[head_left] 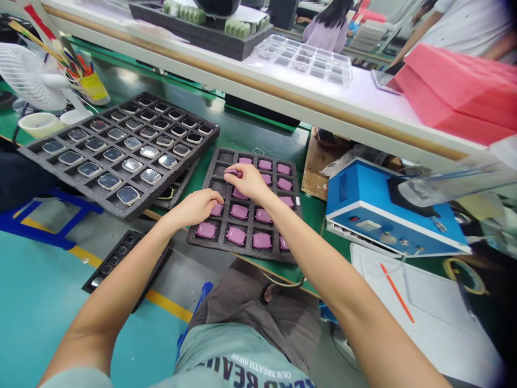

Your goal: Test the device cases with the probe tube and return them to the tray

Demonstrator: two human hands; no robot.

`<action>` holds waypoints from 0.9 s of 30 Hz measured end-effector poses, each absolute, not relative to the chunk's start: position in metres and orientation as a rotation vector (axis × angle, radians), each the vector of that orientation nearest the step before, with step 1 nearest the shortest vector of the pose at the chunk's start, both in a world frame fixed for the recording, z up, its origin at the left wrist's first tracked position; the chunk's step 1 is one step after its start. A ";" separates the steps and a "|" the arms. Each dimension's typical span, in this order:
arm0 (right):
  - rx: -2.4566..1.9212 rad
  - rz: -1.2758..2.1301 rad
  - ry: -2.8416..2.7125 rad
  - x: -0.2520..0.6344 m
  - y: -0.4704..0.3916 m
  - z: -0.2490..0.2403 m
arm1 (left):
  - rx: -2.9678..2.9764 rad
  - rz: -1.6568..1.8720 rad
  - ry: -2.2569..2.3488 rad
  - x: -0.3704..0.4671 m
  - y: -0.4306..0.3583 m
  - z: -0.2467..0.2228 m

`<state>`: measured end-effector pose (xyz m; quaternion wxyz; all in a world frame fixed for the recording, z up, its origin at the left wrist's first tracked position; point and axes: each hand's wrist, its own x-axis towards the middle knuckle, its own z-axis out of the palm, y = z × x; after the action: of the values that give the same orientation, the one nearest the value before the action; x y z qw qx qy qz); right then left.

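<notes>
- The green bench [202, 114] spread before me, a white shelf [367, 102] running along its far side.
- A wide dark tray [133, 210] lay to my left, its compartments holding pieces with dark, glossy faces [112, 154].
- A blue box [375, 180] with a vented side stood on the bench to my right, well apart from both hands.
- A smaller foam tray [226, 249] lay between these two, right in front of me; most of its visible compartments held purple pieces [236, 235].
- My right hand [251, 182] reached over this foam tray from the near right, thumb and fingers drawn into a narrow pinch on one purple piece.
- My left hand [198, 208] came in nearer to me and farther left, fingers curled down over a seated purple piece [217, 209] in the left-hand column. Whether they gripped it or merely rested there, I could not tell.
- The held purple piece [233, 172] was at the right fingertips, over the far left part of the foam tray. Key relation, by my judgement: it showed nearly edge-on, long axis roughly left to right, across that column. The right hand was on it; the left hand was apart. Contact with the tray below: could not tell.
</notes>
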<state>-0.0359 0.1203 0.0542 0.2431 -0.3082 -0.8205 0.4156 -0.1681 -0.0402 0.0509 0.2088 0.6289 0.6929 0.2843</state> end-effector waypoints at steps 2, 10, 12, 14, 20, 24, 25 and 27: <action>-0.778 1.013 -2.308 -0.040 0.121 0.056 | 1.811 0.768 1.956 -0.165 -0.044 0.051; -0.382 0.857 -2.453 -0.047 0.113 0.029 | 1.904 0.961 2.167 -0.157 -0.073 0.027; -0.358 0.842 -2.474 -0.042 0.111 0.019 | 1.922 0.983 2.173 -0.158 -0.076 0.023; -0.373 0.821 -2.473 -0.037 0.109 0.012 | 1.939 0.993 2.178 -0.158 -0.077 0.021; -0.451 0.809 -2.431 -0.036 0.098 0.017 | 1.899 0.986 2.309 -0.164 -0.069 0.023; -0.639 0.736 -2.272 0.008 0.069 0.040 | 1.961 0.999 2.290 -0.162 -0.061 0.058; -0.690 0.700 -2.226 0.031 0.058 0.048 | 2.015 1.018 2.250 -0.155 -0.055 0.073; -0.694 0.680 -2.075 0.085 0.031 0.063 | 2.162 1.080 2.123 -0.132 -0.033 0.108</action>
<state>0.0853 0.0312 0.0626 0.4124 -0.2759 -0.8251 0.2704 -0.1317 -0.0330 0.1080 -0.0375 0.6715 0.6595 0.3356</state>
